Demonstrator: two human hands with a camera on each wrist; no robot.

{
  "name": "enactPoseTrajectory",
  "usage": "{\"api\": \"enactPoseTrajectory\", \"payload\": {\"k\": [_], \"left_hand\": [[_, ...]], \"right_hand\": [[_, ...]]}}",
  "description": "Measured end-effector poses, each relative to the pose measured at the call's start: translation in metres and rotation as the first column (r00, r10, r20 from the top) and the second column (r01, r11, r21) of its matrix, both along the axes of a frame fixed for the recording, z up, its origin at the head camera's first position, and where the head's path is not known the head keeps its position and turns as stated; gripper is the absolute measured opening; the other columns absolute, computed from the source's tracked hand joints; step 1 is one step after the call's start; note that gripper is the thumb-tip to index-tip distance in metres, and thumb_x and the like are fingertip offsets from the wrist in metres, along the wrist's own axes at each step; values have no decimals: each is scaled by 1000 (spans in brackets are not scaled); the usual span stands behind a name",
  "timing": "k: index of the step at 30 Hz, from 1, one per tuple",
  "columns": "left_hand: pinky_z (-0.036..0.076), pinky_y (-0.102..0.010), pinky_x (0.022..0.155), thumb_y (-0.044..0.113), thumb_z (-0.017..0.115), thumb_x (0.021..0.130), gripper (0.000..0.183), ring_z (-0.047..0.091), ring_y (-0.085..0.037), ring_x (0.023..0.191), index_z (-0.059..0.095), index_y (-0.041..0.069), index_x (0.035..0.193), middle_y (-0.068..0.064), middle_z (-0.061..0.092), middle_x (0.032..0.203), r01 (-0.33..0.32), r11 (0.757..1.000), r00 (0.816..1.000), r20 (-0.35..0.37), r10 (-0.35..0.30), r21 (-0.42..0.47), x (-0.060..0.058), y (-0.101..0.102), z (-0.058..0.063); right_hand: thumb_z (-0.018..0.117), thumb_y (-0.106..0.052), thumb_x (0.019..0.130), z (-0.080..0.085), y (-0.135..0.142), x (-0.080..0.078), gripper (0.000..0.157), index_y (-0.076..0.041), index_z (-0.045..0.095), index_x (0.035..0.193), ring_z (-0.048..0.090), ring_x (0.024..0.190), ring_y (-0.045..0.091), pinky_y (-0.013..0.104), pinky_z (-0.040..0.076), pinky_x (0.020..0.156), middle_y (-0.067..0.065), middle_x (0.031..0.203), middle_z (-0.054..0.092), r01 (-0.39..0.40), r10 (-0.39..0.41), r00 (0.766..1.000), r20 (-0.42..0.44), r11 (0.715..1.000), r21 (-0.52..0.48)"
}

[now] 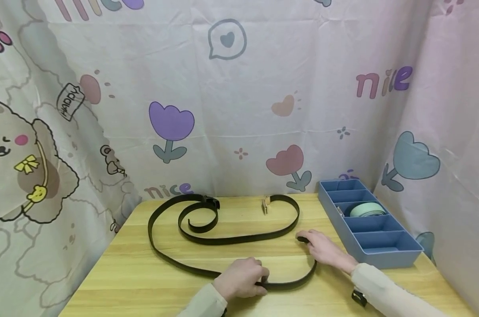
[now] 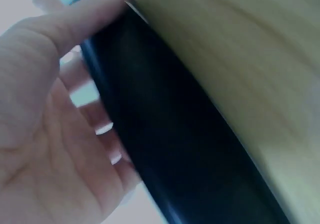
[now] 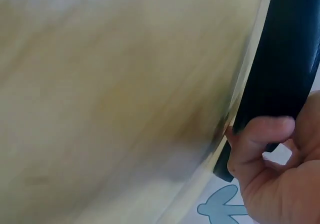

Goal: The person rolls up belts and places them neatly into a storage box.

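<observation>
A long black belt (image 1: 176, 263) lies on edge in a wide curve, running from a dark buckle (image 1: 212, 202) at the back round to the front. My left hand (image 1: 242, 278) pinches its strap near the front of the table, thumb on one face and fingers behind, as the left wrist view shows. Near the strap's free end, my right hand (image 1: 327, 250) grips the same belt between thumb and fingers. Behind both hands lies a second black belt (image 1: 239, 240), its end coiled at the left and its shiny metal buckle (image 1: 265, 205) at the back.
On the right of the wooden table (image 1: 152, 290) stands a blue divided box (image 1: 362, 240). A rolled mint-green belt (image 1: 367, 210) sits in its middle compartment. A patterned curtain (image 1: 223, 97) hangs behind the table and at both sides.
</observation>
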State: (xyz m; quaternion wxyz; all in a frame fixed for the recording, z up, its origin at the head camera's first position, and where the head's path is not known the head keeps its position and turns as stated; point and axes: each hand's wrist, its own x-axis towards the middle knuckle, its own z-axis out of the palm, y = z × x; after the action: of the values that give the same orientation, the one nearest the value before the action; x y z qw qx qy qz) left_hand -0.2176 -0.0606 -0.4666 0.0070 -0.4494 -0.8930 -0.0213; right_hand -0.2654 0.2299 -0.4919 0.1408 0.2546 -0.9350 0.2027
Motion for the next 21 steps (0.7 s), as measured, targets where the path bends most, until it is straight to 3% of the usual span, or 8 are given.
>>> {"api": "enactPoseTrajectory", "payload": {"k": [4, 9, 15, 18, 21], "left_hand": [[38, -21, 53, 60, 67, 83, 32, 48, -2, 62, 66, 29, 91, 13, 55, 74, -43, 999, 997, -61, 42, -11, 2, 19, -3], [40, -24, 53, 63, 65, 83, 41, 52, -7, 66, 63, 26, 101, 8, 58, 79, -101, 995, 988, -117, 98, -24, 0, 50, -6], [44, -26, 53, 62, 66, 82, 42, 60, -11, 73, 61, 26, 104, 6, 64, 86, -170, 985, 974, -153, 165, -18, -7, 87, -8], [47, -28, 55, 64, 63, 83, 46, 62, -11, 78, 60, 25, 107, 6, 65, 92, -221, 975, 967, -141, 214, -38, -11, 100, -5], [51, -29, 61, 65, 63, 83, 56, 64, -13, 85, 59, 23, 119, 5, 66, 104, -276, 959, 956, -122, 267, -59, -15, 109, 0]], "right_hand": [[58, 8, 84, -1, -1, -2, 33, -9, 67, 110, 66, 99, 24, 43, 53, 87, 6, 107, 70, 18, -18, 1000, 24, 1000, -8], [58, 10, 80, 1, 4, -3, 44, -8, 58, 120, 67, 95, 22, 41, 54, 80, 7, 109, 70, -11, 11, 1000, 28, 1000, 7], [54, 12, 85, 11, 10, 0, 30, -10, 66, 102, 63, 87, 17, 37, 53, 78, 2, 94, 66, -117, 116, 993, 13, 989, 91], [52, 9, 89, 20, 12, 4, 28, -7, 67, 107, 60, 87, 17, 35, 52, 77, 5, 97, 64, -139, 126, 986, 112, 983, 121], [50, 10, 85, 33, 14, 7, 39, -1, 62, 120, 59, 93, 20, 36, 51, 81, 10, 105, 62, -177, 133, 954, 267, 973, 148]]}}
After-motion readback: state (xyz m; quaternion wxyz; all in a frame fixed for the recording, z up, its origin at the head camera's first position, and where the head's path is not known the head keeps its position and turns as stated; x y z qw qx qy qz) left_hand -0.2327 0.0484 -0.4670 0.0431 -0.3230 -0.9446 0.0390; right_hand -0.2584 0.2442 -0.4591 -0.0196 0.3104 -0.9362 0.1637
